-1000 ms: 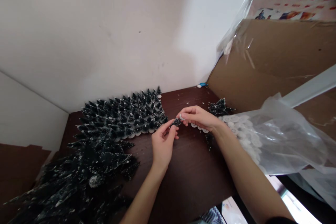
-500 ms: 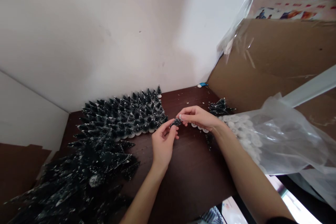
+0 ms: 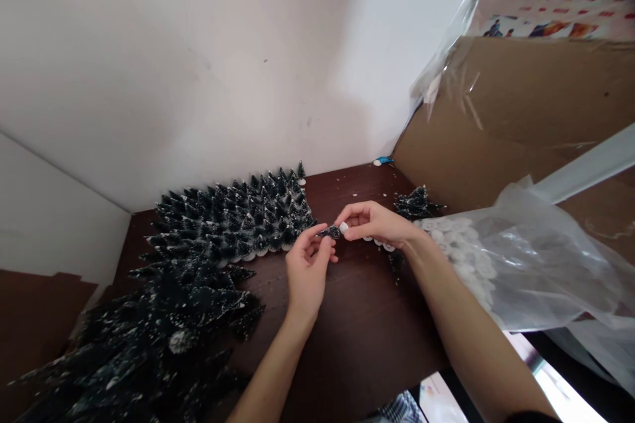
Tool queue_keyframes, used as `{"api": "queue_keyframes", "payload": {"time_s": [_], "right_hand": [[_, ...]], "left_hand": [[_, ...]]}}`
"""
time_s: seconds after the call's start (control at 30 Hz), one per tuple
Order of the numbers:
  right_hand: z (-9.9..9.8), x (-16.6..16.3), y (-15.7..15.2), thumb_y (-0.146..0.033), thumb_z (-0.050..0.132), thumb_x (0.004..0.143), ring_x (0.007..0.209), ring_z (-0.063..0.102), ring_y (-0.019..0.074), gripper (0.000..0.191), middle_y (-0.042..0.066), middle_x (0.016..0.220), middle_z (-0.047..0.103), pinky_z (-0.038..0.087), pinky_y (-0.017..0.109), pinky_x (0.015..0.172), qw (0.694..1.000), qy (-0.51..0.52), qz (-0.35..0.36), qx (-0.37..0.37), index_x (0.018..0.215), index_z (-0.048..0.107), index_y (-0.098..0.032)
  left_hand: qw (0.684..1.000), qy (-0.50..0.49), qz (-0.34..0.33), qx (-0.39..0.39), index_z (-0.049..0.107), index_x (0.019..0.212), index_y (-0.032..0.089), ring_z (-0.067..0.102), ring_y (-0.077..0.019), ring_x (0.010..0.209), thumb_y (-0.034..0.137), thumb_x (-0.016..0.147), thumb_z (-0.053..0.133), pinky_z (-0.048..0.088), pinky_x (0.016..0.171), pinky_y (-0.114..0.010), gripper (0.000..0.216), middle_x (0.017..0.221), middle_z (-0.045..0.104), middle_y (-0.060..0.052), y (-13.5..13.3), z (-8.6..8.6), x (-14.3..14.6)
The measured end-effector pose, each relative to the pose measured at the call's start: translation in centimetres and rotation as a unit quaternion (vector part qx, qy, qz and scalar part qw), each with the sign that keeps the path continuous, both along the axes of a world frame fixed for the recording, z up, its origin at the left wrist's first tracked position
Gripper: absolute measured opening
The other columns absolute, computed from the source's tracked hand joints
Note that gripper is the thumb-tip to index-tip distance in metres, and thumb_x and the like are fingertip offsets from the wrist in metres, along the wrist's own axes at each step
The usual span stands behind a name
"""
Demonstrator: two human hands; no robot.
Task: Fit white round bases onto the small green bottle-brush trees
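Observation:
Between the thumb and fingers of my left hand [image 3: 307, 261] lies a small dark green miniature Christmas tree [image 3: 329, 231] flecked with white, its tip pointing left. My right hand [image 3: 373, 221] pinches a round white base [image 3: 343, 227] at the wide end of that tree. The two pieces meet or nearly meet; I cannot tell how firmly they join. Left of my hands, many small trees [image 3: 248, 218] stand upright in close rows on white bases. Several loose white bases [image 3: 384, 246] lie on the table just beyond my right wrist.
Larger snowy trees [image 3: 173, 317] are heaped at the left on the dark brown table [image 3: 362, 324]. A clear plastic bag of white bases [image 3: 459, 244] lies at the right. Behind it are a few loose trees [image 3: 415, 201] and a cardboard box [image 3: 536, 99]. A white wall [image 3: 238, 66] closes off the back.
The white base has turned in my right fingers and now shows more of its face at the tree's wide end. The tree has tilted slightly; both hands have barely shifted.

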State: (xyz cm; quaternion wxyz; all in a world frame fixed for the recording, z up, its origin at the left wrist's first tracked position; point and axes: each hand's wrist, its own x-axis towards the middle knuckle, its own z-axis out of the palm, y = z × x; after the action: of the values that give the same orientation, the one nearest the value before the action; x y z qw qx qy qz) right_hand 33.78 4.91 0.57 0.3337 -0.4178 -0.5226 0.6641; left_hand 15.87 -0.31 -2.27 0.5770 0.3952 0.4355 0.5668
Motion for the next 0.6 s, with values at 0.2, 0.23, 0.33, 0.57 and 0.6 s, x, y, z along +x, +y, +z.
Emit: {"api": "queue_keyframes", "payload": {"time_s": [0.2, 0.23, 0.33, 0.57, 0.6], "right_hand": [[-0.03, -0.18, 0.04, -0.02, 0.089, 0.062, 0.067, 0.059, 0.0076, 0.038, -0.004, 0.076, 0.066, 0.046, 0.021, 0.065, 1.0, -0.003, 0.003, 0.024, 0.097, 0.074, -0.018], [-0.06, -0.16, 0.05, -0.019, 0.09, 0.061, 0.067, 0.059, 0.0078, 0.043, -0.004, 0.077, 0.065, 0.047, 0.022, 0.066, 0.999, -0.003, 0.005, 0.031, 0.101, 0.073, -0.018], [-0.14, -0.03, 0.04, -0.019, 0.089, 0.062, 0.069, 0.062, 0.0096, 0.053, -0.004, 0.078, 0.066, 0.051, 0.024, 0.068, 0.999, -0.005, 0.028, 0.046, 0.111, 0.07, -0.019], [0.08, -0.03, -0.32, -0.016, 0.089, 0.064, 0.066, 0.065, 0.0095, 0.07, -0.005, 0.077, 0.067, 0.053, 0.022, 0.064, 0.992, 0.003, 0.113, 0.058, 0.128, 0.062, -0.022], [0.16, -0.05, -0.4, -0.016, 0.088, 0.065, 0.066, 0.066, 0.0097, 0.072, -0.005, 0.077, 0.067, 0.054, 0.022, 0.063, 0.991, 0.007, 0.117, 0.058, 0.131, 0.06, -0.022]], "left_hand": [[1.0, -0.014, 0.01, 0.006, 0.061, 0.099, 0.014, 0.064, -0.0126, 0.066, 0.027, 0.078, 0.073, 0.055, 0.06, -0.023, 0.028, 0.075, 0.07, -0.002, 0.0, -0.01, 0.06], [1.0, -0.016, 0.008, 0.005, 0.061, 0.098, 0.014, 0.064, -0.0125, 0.065, 0.027, 0.077, 0.073, 0.055, 0.059, -0.023, 0.027, 0.075, 0.069, -0.002, 0.02, 0.01, 0.05], [1.0, -0.024, 0.003, -0.002, 0.064, 0.097, 0.014, 0.062, -0.0118, 0.064, 0.028, 0.075, 0.075, 0.053, 0.058, -0.023, 0.029, 0.074, 0.069, -0.002, 0.12, 0.15, -0.04], [0.999, -0.045, -0.016, -0.024, 0.071, 0.093, 0.012, 0.055, -0.0088, 0.058, 0.031, 0.069, 0.081, 0.045, 0.051, -0.019, 0.032, 0.069, 0.067, -0.001, 0.22, 0.65, -0.03], [0.998, -0.044, -0.015, -0.031, 0.072, 0.093, 0.012, 0.055, -0.0088, 0.058, 0.032, 0.069, 0.081, 0.044, 0.051, -0.019, 0.033, 0.069, 0.067, -0.001, 0.22, 0.66, -0.03]]}}
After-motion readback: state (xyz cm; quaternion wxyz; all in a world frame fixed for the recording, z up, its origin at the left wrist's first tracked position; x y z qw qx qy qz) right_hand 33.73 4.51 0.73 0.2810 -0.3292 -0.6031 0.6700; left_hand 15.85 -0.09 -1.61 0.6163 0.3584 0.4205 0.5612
